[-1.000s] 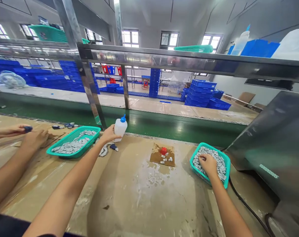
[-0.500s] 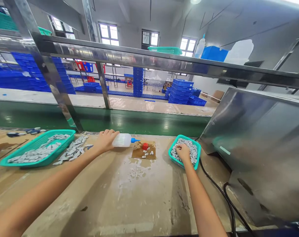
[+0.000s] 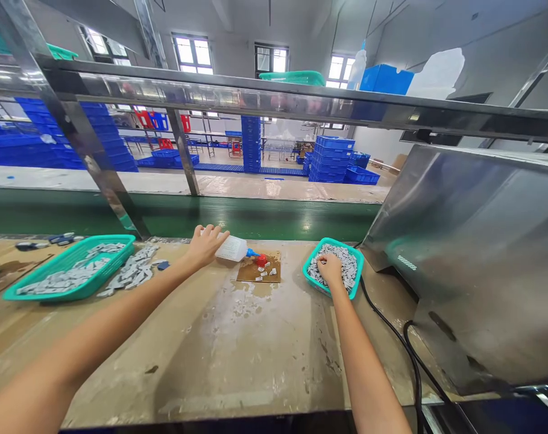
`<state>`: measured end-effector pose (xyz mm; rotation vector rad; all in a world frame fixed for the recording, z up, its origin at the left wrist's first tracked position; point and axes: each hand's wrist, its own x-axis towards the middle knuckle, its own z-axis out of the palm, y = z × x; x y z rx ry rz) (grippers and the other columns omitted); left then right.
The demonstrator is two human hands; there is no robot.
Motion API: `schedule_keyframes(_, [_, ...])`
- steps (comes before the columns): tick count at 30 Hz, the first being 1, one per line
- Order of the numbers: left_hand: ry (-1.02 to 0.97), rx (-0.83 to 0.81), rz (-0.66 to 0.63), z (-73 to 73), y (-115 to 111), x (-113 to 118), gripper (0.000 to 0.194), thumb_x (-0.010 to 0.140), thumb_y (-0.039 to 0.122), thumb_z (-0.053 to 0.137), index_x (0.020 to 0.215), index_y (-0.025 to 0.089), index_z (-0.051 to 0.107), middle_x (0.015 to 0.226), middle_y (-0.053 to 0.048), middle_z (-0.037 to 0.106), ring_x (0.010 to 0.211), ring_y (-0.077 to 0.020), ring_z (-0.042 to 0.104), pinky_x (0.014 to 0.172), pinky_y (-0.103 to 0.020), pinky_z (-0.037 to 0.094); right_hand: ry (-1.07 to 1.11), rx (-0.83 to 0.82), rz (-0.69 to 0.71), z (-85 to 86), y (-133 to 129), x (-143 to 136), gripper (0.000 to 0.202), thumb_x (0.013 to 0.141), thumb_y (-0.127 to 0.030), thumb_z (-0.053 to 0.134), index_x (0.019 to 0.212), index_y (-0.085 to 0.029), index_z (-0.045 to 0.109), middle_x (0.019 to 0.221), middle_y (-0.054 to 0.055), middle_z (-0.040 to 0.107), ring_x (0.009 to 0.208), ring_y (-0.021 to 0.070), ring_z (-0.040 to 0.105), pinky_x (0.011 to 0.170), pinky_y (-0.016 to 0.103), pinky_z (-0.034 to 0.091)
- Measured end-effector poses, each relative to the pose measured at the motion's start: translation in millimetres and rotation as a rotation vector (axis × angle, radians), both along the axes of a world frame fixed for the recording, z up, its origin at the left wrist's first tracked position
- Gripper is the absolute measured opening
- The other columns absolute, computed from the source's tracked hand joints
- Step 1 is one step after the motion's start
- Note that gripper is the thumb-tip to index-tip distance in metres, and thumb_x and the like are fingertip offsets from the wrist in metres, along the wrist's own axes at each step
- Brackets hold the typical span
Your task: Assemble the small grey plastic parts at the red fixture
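Observation:
My left hand (image 3: 207,244) is closed around a clear squeeze bottle (image 3: 232,248) with a blue nozzle. The bottle tilts down to the right, its tip at a small red piece (image 3: 261,260) on a brown square board (image 3: 248,274). A few small light pieces (image 3: 272,272) lie on that board beside the red one. Over at the right, my right hand (image 3: 330,266) reaches into a green basket (image 3: 359,275) full of small grey-white pieces (image 3: 344,258). Its fingers are pinched together at the pieces; what is between them is hidden.
A larger green basket (image 3: 11,294) of grey pieces stands left, with a loose pile (image 3: 135,271) beside it. A metal housing (image 3: 481,259) and black cables (image 3: 391,328) border the right side. A steel rail (image 3: 237,96) crosses above a green belt (image 3: 255,217).
My left hand has brought the bottle right and tipped it, so its nozzle now meets the red piece. My right hand stays in the green basket. The whole view has shifted slightly.

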<state>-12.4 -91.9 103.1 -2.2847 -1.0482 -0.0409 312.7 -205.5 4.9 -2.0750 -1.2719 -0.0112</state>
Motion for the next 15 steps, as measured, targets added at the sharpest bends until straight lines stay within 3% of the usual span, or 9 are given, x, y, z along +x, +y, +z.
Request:
schedule_keyframes(6, [0.005,-0.014,-0.012,3.3,1.0,5.2,0.055,0.062,0.002,0.044,0.114,0.019,0.045,0.111,-0.015,0.048,0.102,-0.0283,0.039,0.083,-0.043,0.025,0.009,0.014,-0.004,-1.2,0.7,-0.4,0.020,0.067,-0.012,0.044,0.064,-0.015,0.064,0.076,0.006,0.062,0.072,0.0162,0.054,0.063,0.023,0.037])
schedule_keyframes(15, [-0.128,-0.145,0.129,2.4,6.2,-4.7,0.053,0.060,0.016,0.051,0.113,0.022,0.044,0.108,-0.012,0.049,0.101,-0.0281,0.041,0.084,-0.045,0.023,0.005,0.070,-0.033,-0.6,-0.2,0.9,0.022,0.071,-0.016,0.043,0.068,-0.014,0.065,0.077,0.007,0.061,0.073,0.0168,0.052,0.065,0.024,0.036])
